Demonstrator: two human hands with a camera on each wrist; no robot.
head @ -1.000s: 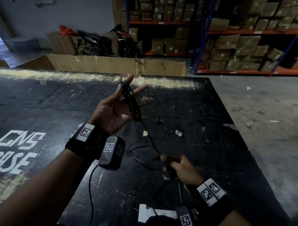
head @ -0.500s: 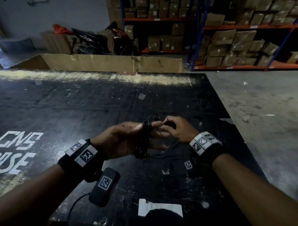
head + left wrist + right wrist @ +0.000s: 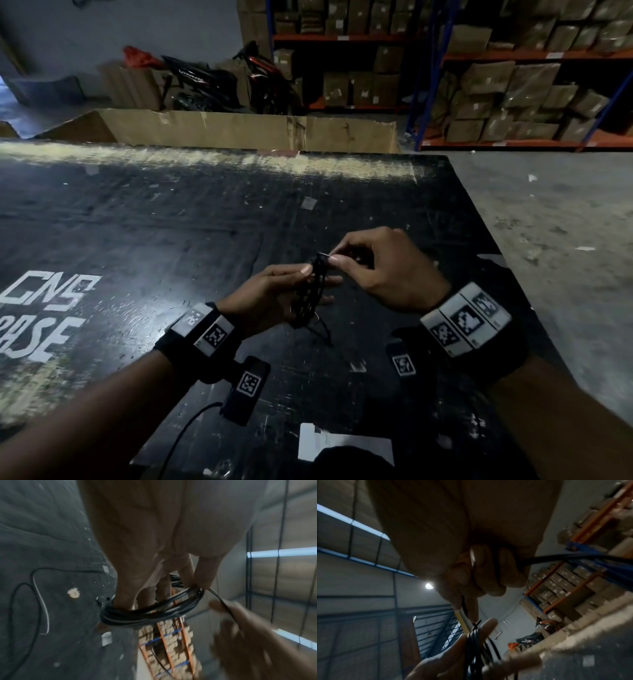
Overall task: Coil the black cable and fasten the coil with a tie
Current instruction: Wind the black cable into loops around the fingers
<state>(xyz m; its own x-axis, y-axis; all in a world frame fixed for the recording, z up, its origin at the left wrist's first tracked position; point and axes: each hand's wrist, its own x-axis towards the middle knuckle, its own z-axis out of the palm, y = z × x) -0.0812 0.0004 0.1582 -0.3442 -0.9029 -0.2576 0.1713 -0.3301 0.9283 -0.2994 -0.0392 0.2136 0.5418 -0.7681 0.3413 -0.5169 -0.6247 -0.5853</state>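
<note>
Here, in the head view, both hands meet above the dark scuffed tabletop [image 3: 171,222]. The left hand [image 3: 270,301] has the coil [image 3: 310,291] of black cable looped round its fingers, thumb pressed on the top of the bundle. The right hand [image 3: 383,270] pinches a thin strand at the top of the coil between thumb and forefinger, its other fingers curled. A loose end of cable trails from under the coil onto the tabletop. A white paper slip [image 3: 342,445] lies near the front edge, and shelves of cardboard boxes [image 3: 513,85] stand behind.

From the left wrist, the coil [image 3: 150,609] wraps the fingers [image 3: 204,572], and a thin black strand [image 3: 221,601] runs from it to the blurred right hand [image 3: 254,635]. Whether that strand is a tie or the cable's end cannot be told.

From the right wrist, the right hand [image 3: 476,574] is curled, pinching the strand just above the coil [image 3: 474,642], which sits in the left hand [image 3: 453,655]; a stretch of cable [image 3: 573,558] passes beside its fingers.
</note>
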